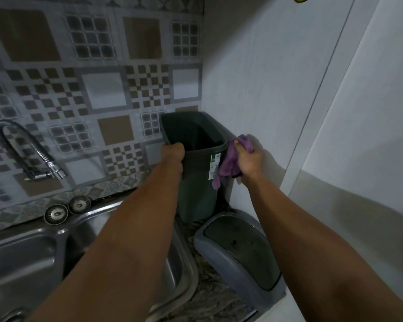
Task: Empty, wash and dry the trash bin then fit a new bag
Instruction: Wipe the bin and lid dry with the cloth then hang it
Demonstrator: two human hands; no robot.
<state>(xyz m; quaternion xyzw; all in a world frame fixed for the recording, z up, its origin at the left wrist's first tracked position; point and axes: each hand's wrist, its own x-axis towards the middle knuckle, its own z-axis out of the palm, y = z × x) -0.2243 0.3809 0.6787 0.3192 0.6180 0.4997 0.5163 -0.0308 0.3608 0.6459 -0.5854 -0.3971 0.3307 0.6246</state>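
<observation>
Our left hand (172, 153) grips the rim of the upright dark green plastic trash bin (197, 182) on the tabletop (209, 296); our right hand (248, 160) clutches a crumpled purple cloth (230, 162) against its side.

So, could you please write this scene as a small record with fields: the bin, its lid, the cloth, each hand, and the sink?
bin: dark green trash bin, upright on the counter in the corner, no bag visible
lid: grey swing lid, off the bin, lying on the counter in front of it
cloth: purple cloth, against the bin's right outer side
left hand: left hand grips the bin's near rim
right hand: right hand holds the cloth
sink: steel sink, left of the bin
</observation>
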